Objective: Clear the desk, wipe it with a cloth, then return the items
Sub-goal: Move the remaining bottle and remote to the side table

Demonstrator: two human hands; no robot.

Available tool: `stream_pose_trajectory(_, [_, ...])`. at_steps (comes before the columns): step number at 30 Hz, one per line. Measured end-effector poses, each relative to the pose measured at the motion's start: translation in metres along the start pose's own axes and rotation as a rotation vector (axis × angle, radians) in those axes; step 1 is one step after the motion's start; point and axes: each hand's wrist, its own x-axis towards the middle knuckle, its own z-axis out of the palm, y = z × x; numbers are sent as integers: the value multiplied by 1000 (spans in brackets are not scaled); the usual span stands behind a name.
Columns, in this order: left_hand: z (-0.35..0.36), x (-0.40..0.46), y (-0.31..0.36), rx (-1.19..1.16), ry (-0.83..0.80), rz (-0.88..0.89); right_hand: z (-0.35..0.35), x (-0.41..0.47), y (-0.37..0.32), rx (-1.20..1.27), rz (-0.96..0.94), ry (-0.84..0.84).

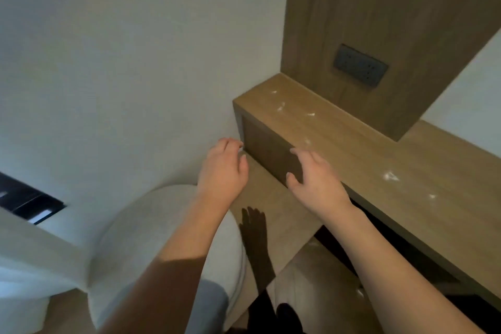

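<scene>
The wooden desk [366, 141] runs from the wall corner toward the right, its top bare except for several white scraps or smears [390, 176]. My left hand [222, 168] hovers with loosely curled fingers beside the desk's left end, holding nothing. My right hand [314, 176] is spread in front of the desk's front edge, its fingers near the dark end panel [265, 152], also holding nothing. No cloth is in view.
A rounded pale chair back [162, 238] stands under my left arm. A dark socket plate [360, 65] sits on the wooden back panel above the desk. White wall fills the left. Tan floor lies below, with a dark opening under the desk.
</scene>
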Motion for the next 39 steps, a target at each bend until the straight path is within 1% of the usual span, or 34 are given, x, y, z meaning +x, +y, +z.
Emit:
stream_pose_trajectory(7, [63, 29, 117, -100, -179, 348, -57, -59, 90, 71, 348, 168])
stream_pose_trajectory(12, [106, 10, 225, -174, -312, 571, -98, -122, 158, 67, 581, 302])
stream_pose_trajectory(16, [140, -14, 302, -209, -393, 704, -129, -170, 209, 47, 718, 383])
stream_pose_trajectory(19, [161, -30, 348, -217, -423, 755, -148, -199, 245, 51, 771, 421])
stream_pose_trajectory(23, [181, -39, 394, -205, -437, 785, -172, -221, 293, 72, 797, 482])
stream_pose_trajectory(30, [223, -5, 469, -258, -509, 773, -220, -222, 384, 150, 890, 595])
stream_pose_trajectory(33, [256, 19, 519, -308, -569, 801, -240, -213, 431, 151, 930, 649])
stream_pose_trajectory(36, [298, 38, 574, -358, -659, 819, -258, -204, 479, 129, 987, 665])
stream_pose_trajectory(39, [343, 52, 631, -348, -727, 868, -279, -193, 532, 139, 1058, 691])
